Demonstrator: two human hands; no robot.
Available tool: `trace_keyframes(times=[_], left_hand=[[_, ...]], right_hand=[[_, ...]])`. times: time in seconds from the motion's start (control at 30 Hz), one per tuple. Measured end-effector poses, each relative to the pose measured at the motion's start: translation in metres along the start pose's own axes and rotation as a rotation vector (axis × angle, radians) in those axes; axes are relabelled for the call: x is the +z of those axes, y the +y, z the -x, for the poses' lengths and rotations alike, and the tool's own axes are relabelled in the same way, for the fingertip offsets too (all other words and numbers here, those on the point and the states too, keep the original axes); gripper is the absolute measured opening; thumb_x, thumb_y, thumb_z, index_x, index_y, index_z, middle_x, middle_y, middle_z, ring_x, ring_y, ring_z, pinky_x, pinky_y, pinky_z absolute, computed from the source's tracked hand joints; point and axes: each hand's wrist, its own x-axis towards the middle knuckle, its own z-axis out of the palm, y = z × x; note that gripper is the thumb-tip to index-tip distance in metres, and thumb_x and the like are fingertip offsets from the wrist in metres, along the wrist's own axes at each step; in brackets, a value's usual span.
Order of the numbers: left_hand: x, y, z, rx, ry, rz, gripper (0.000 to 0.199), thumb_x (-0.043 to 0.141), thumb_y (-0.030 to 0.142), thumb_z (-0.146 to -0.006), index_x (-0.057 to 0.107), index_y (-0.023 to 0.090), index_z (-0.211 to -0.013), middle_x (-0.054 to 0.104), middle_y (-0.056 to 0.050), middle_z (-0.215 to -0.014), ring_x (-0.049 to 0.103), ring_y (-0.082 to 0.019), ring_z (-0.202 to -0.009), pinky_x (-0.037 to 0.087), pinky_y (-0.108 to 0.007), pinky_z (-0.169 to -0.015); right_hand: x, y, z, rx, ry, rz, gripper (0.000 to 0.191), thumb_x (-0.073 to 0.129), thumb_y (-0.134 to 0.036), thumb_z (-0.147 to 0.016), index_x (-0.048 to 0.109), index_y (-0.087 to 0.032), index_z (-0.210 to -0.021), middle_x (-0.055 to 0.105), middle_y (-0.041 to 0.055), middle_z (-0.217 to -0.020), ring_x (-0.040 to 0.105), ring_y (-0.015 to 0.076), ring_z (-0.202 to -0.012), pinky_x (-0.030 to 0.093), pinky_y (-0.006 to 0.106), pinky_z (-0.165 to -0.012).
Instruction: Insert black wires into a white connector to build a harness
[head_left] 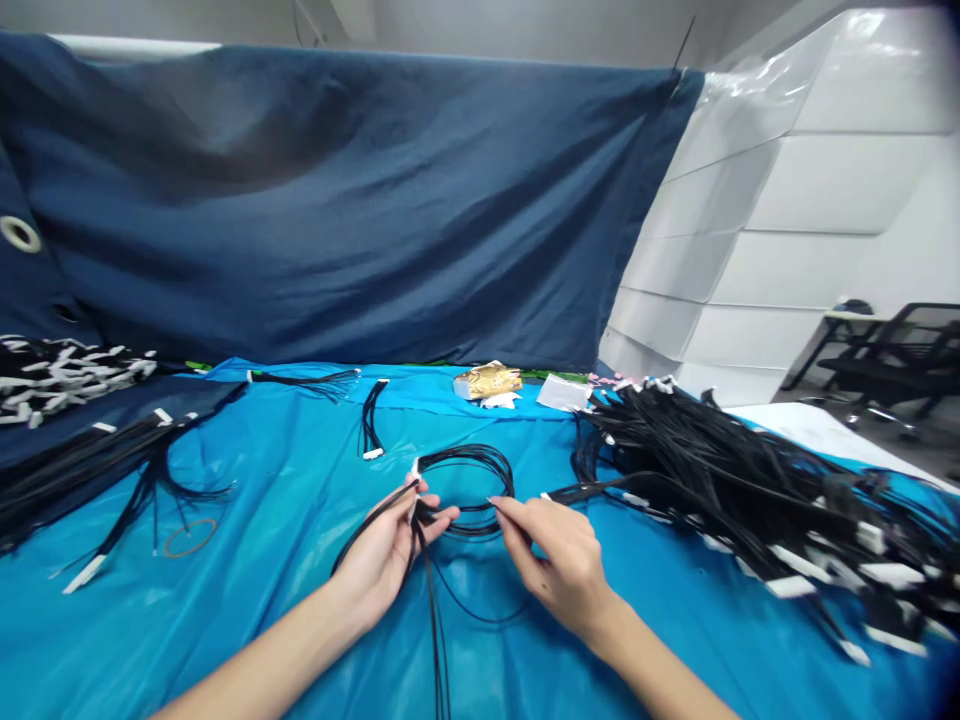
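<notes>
My left hand [390, 545] is closed around a black cable harness [469, 455] near its white connector [415, 468]. From that grip the thin black wires bow out in a loop to the right, and several loose ends hang down toward me. My right hand [559, 555] pinches with thumb and forefinger at the right side of the loop, on what looks like the tip of a single wire. The exact wire end between those fingertips is too small to make out fully.
A large heap of black cable harnesses [720, 470] covers the right side. More harnesses [112, 460] lie at left, with a pile of white connectors [67, 375] behind. A short harness [371, 420], a gold packet [491, 381] and a brown ring [190, 538] rest on the blue sheet [292, 610].
</notes>
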Motion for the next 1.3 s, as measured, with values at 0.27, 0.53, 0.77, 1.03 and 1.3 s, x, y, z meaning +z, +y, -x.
trace_keyframes(times=[0.27, 0.53, 0.77, 1.03, 1.3], left_hand=[[0.000, 0.006, -0.003, 0.008, 0.025, -0.017, 0.009, 0.049, 0.009, -0.078, 0.055, 0.014, -0.081, 0.062, -0.002, -0.064, 0.066, -0.018, -0.066, 0.054, -0.027, -0.064], [0.003, 0.008, -0.001, -0.018, 0.048, -0.031, 0.012, 0.045, 0.007, -0.079, 0.055, 0.014, -0.082, 0.062, -0.002, -0.063, 0.065, -0.015, -0.060, 0.054, -0.023, -0.058], [0.005, 0.003, 0.004, -0.042, -0.050, -0.054, 0.012, 0.044, 0.009, -0.080, 0.055, 0.014, -0.080, 0.061, -0.001, -0.062, 0.065, -0.016, -0.061, 0.054, -0.025, -0.060], [0.004, -0.004, 0.001, -0.059, -0.083, -0.015, 0.011, 0.043, 0.009, -0.081, 0.053, 0.013, -0.080, 0.061, -0.002, -0.060, 0.066, -0.018, -0.062, 0.055, -0.030, -0.064], [-0.001, -0.008, 0.000, -0.098, -0.223, -0.107, 0.010, 0.044, 0.012, -0.081, 0.053, 0.013, -0.079, 0.063, -0.003, -0.064, 0.067, -0.021, -0.066, 0.054, -0.031, -0.060]], right_hand=[[-0.009, -0.013, -0.009, 0.091, 0.112, -0.109, 0.022, 0.051, -0.007, -0.080, 0.054, -0.019, -0.099, 0.065, 0.0014, -0.071, 0.060, 0.0126, -0.058, 0.047, 0.024, -0.056], [-0.012, -0.016, -0.016, 0.152, 0.119, -0.123, 0.026, 0.053, -0.007, -0.078, 0.059, -0.021, -0.100, 0.063, 0.0065, -0.087, 0.056, 0.0185, -0.080, 0.048, 0.035, -0.071], [-0.003, -0.002, -0.011, 0.574, 0.048, -0.310, 0.015, 0.051, -0.026, -0.082, 0.065, -0.021, -0.082, 0.048, 0.0083, -0.119, 0.047, 0.0221, -0.109, 0.042, 0.039, -0.088], [0.007, 0.011, -0.006, 0.675, -0.079, -0.547, 0.022, 0.049, -0.031, -0.084, 0.066, -0.019, -0.079, 0.068, 0.0044, -0.071, 0.051, 0.0201, -0.107, 0.033, 0.037, -0.096], [0.009, 0.013, -0.001, 0.663, -0.004, -0.513, 0.021, 0.050, -0.032, -0.084, 0.064, -0.017, -0.080, 0.065, 0.0002, -0.058, 0.060, 0.0139, -0.055, 0.040, 0.035, -0.088]])
